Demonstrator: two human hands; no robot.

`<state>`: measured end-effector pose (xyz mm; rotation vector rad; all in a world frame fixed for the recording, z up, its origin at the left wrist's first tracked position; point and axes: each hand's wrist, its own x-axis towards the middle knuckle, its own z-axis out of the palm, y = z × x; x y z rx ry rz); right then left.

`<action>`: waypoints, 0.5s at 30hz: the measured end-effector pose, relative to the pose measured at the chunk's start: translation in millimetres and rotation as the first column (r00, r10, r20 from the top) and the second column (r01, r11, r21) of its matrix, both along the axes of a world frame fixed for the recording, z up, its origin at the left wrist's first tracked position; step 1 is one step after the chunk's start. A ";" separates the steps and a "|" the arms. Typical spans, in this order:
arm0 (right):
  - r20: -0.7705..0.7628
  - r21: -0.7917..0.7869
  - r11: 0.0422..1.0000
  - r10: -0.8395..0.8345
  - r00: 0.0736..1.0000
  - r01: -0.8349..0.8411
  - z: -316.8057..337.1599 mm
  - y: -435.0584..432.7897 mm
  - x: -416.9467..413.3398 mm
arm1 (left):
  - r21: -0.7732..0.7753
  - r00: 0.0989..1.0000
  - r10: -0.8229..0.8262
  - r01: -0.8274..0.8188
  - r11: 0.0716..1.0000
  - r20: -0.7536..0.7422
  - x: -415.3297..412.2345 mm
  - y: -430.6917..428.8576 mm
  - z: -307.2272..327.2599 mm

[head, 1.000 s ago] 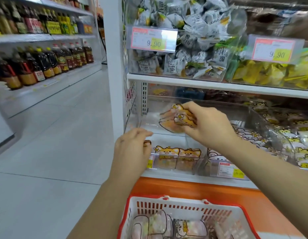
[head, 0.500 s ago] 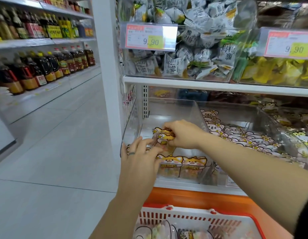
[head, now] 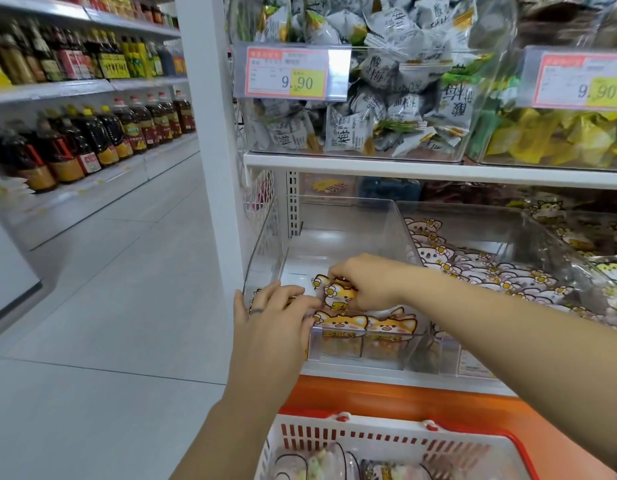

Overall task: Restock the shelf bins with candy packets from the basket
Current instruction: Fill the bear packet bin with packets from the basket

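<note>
Caught the right hand [head: 366,282] just below the middle of the frame, fingers [head: 338,271] clenched round a small stack of orange fox-face candy packets [head: 338,294]. Held them low inside the clear bin [head: 262,258] on the lower shelf, right behind the front row of matching packets [head: 362,327] standing against the bin's front wall. Spotted the left hand [head: 276,317] just beside it, lower centre, fingers stretched out and released, gripping nothing. Had its tips touching either that front row or the bin's lip, couldn't tell which.

Saw mostly bare floor toward the back of that bin, so plenty left to fill, probably. Found the basket [head: 334,431] at the bottom edge of the frame, more packets inside, too blurry to count. Noticed the neighbouring bin [head: 528,226] on the right, packed with white bear packets [head: 473,268].

Handling-wise, just guessing: looked light, soft and crinkly, glossy film, likely slippery against each other. Would expect a stack to fan out and slide if squeezed loosely. Seemed best pinched flat across the faces, thumb on one side and fingers on the other, near the middle rather than by the thin sealed edges. Didn't look fragile, though couldn't see what sort of candy sat inside. Would set them upright behind the row, easing off slowly to avoid toppling the front ones.
</note>
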<state>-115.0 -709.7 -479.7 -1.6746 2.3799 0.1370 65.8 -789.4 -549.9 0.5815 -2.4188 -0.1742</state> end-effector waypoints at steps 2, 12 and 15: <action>0.005 0.017 1.000 0.013 1.000 -0.013 2.0 3.6 -2.5 | 0.023 1.000 0.005 -0.005 1.000 0.009 0.5 0.9 1.5; 0.355 0.061 0.995 -0.095 0.930 0.078 -6.4 4.8 -10.8 | 0.129 0.996 0.016 -0.027 0.991 0.089 2.4 5.8 10.0; 0.449 0.104 0.988 -0.151 0.881 0.117 -2.6 11.4 -6.1 | 0.115 0.993 -0.001 -0.012 0.993 0.118 2.7 5.3 9.3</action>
